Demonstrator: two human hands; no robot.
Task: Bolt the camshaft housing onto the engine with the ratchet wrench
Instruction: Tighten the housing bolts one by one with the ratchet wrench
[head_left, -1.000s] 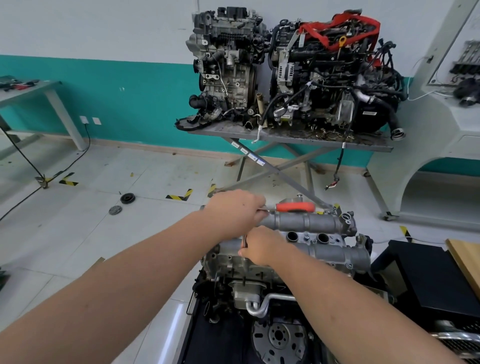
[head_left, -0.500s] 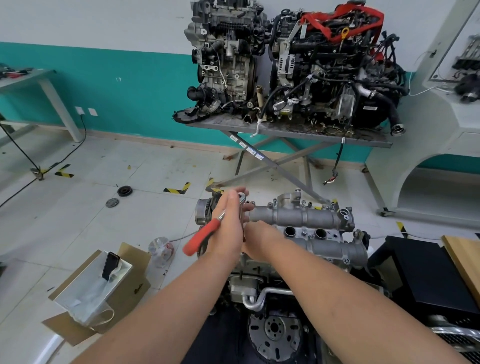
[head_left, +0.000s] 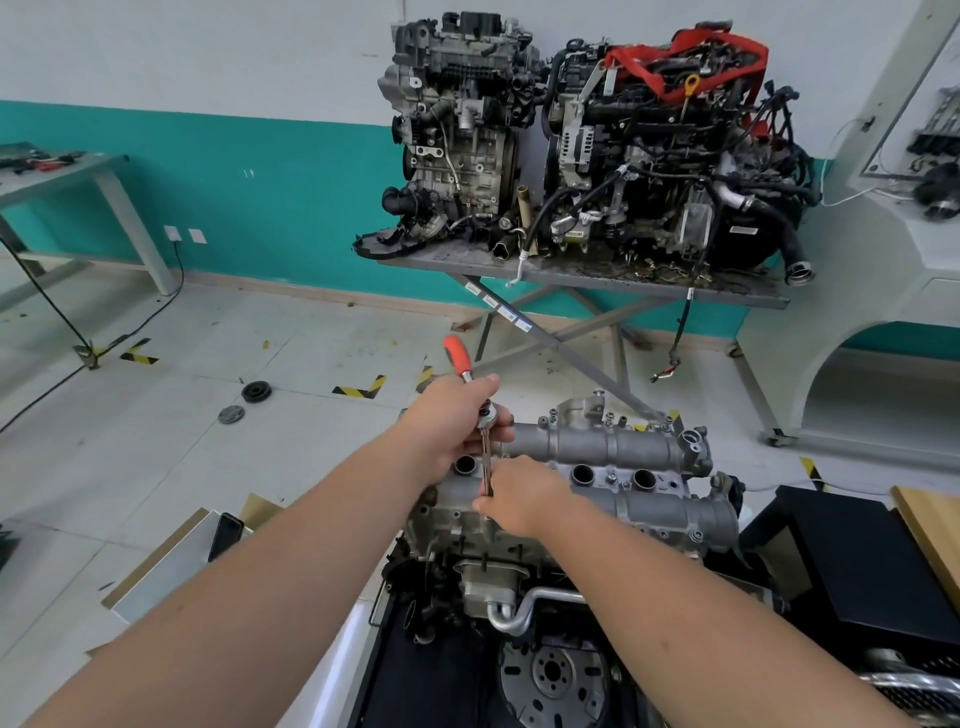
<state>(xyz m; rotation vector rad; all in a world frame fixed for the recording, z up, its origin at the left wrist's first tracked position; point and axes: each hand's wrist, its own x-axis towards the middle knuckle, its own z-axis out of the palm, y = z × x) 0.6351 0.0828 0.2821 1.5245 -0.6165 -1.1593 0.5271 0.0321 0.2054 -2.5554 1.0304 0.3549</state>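
Note:
The grey camshaft housing (head_left: 613, 457) lies on top of the engine (head_left: 488, 571) in front of me. My left hand (head_left: 447, 421) grips the ratchet wrench (head_left: 470, 384) near its head, and the orange handle sticks up and away past my knuckles. A chrome extension (head_left: 487, 467) runs straight down from the ratchet head to the housing's left end. My right hand (head_left: 519, 496) pinches the lower end of that extension where it meets the housing. The bolt under it is hidden by my fingers.
A steel table (head_left: 597, 283) with two other engines stands behind. A cardboard box (head_left: 176, 561) holding a phone lies on the floor at left. A black cabinet (head_left: 857, 561) and a wooden board edge (head_left: 935, 525) sit at right. Small round parts (head_left: 244, 402) lie on the tiles.
The orange handle has swung from pointing right, round past the lower left, to pointing up and away. My right hand has stayed on the extension.

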